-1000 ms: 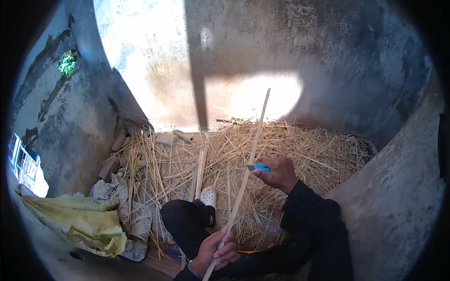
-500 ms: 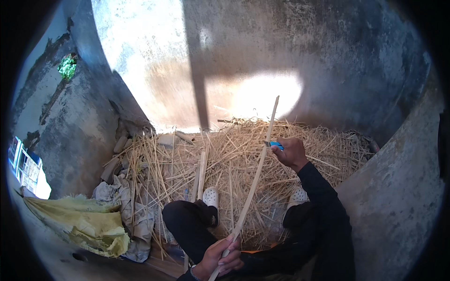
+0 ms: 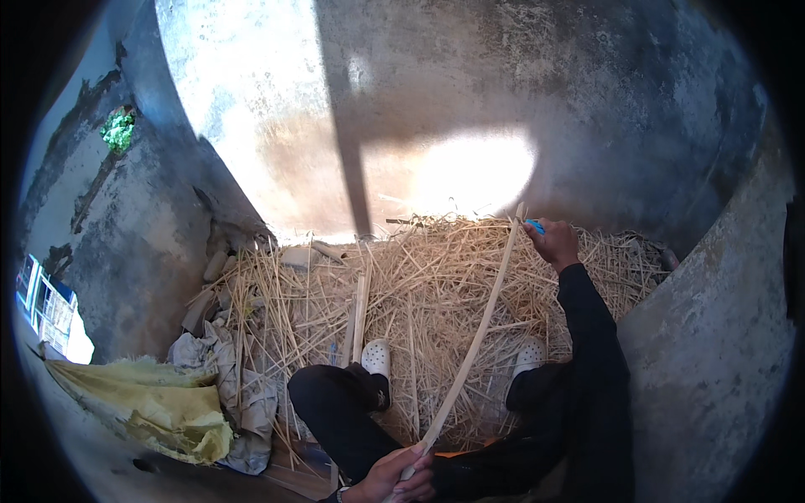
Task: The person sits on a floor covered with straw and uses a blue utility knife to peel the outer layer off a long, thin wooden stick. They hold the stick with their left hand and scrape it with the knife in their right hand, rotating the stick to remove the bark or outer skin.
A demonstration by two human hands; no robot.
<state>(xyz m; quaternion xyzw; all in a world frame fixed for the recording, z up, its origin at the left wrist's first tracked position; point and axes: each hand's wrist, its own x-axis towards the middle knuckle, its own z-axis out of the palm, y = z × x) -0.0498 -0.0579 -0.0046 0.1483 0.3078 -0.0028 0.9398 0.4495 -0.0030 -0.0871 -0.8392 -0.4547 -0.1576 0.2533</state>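
Observation:
A long, pale strip that looks like split bamboo (image 3: 471, 356) slants from the lower middle up toward the right. Around its lower end my left hand (image 3: 394, 474) is closed, close to my lap. Near the strip's far tip, my right hand (image 3: 555, 243) grips a small tool with a blue handle (image 3: 535, 225), apparently a knife. The tool sits against or right beside the strip; its blade is mostly hidden. My right arm reaches out almost straight.
Loose straw-like shavings and thin strips (image 3: 419, 285) cover the floor to the back wall (image 3: 570, 101). Two upright slats (image 3: 361, 314) lie left of my pale clog (image 3: 376, 359). A yellow sheet (image 3: 159, 402) and grey cloth (image 3: 251, 411) lie left.
My right hand with the blue tool has slid outward, up and to the right, toward the strip's tip. The strip has swung lower and rightward. My left hand keeps its hold.

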